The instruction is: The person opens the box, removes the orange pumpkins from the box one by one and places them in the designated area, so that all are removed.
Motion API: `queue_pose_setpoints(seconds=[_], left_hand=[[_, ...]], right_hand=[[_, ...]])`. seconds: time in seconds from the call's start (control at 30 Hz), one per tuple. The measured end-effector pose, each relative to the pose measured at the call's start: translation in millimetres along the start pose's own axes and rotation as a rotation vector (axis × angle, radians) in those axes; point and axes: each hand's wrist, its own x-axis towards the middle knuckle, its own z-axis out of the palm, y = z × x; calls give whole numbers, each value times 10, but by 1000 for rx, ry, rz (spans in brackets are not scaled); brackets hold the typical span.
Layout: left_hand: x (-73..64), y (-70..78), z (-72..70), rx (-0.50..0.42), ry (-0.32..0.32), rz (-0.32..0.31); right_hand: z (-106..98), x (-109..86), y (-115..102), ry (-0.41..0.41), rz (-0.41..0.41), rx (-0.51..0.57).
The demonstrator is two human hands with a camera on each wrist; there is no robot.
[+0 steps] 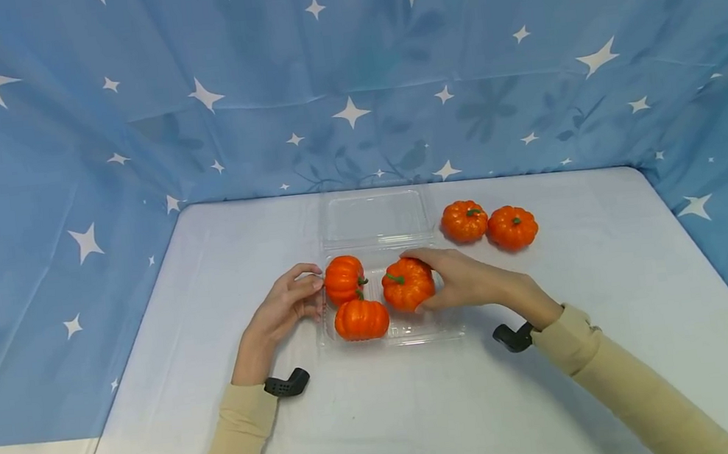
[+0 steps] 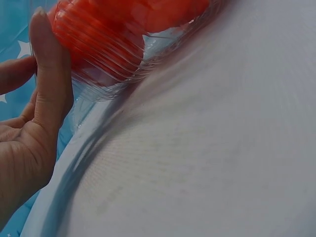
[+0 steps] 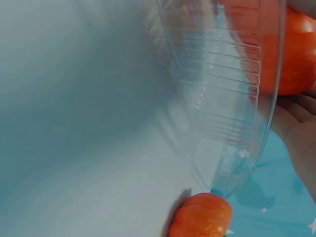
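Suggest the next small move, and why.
I'd probably settle the held pumpkin into the box's right side: the right hand grips it there, the other two pumpkins sit at left, and the left hand is at the left edge.

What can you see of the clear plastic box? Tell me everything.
The clear box looks plastic, with ribbed walls. It sits upright on the white table, its lid folded open at the far side. Two orange pumpkins rest inside at its left; a third pumpkin, gripped by the right hand, is in or over its right part. The left hand touches its left side.
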Motion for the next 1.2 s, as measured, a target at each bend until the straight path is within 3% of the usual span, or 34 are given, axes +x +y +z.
queue_pose_setpoints(seconds=[0.47, 0.97, 1.2], left_hand=[[11, 5, 4, -25, -9, -2], [-8, 5, 1, -26, -9, 1], [-3, -7, 0, -24, -18, 3]], right_hand=[[-42, -208, 119, 151, -38, 131], [-165, -545, 353, 289, 62, 184], [-196, -655, 474, 354, 160, 195]])
